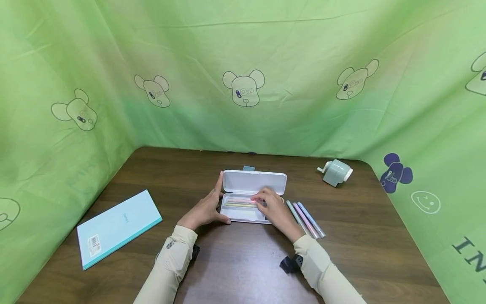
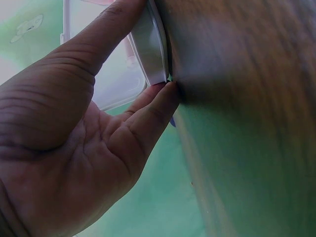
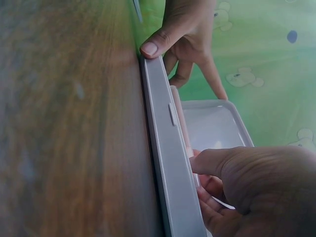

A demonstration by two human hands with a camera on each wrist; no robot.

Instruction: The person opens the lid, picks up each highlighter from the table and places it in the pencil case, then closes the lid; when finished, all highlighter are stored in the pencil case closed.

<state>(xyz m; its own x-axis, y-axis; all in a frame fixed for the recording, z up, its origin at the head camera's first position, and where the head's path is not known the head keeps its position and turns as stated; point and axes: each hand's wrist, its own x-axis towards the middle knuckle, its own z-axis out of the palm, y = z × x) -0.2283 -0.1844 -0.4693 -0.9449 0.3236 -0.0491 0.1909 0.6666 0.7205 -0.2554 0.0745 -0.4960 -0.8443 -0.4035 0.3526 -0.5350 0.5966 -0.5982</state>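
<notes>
A white pencil case lay on the dark wooden table, in front of the person, with its lid tilted up at the back. The left hand held the case's left end, its thumb on the near corner and its other fingers round the far side, the index finger reaching up beside the lid's edge. The right hand was in a narrow pinch over the right part of the case, thumb and fingertips on the end of a pink pen, which lay lengthwise inside. A yellow pen lay in the case too, on the nearer side of the pink one. Just right of the case, three more pens lay side by side on the table: a greyish-green pen, a second pink pen and a blue pen. A grey-green crank pencil sharpener stood farther back on the right, its white handle to the left. A light-blue notebook lay aslant on the left, well apart from the case. A green curtain printed with bear heads hung behind.
</notes>
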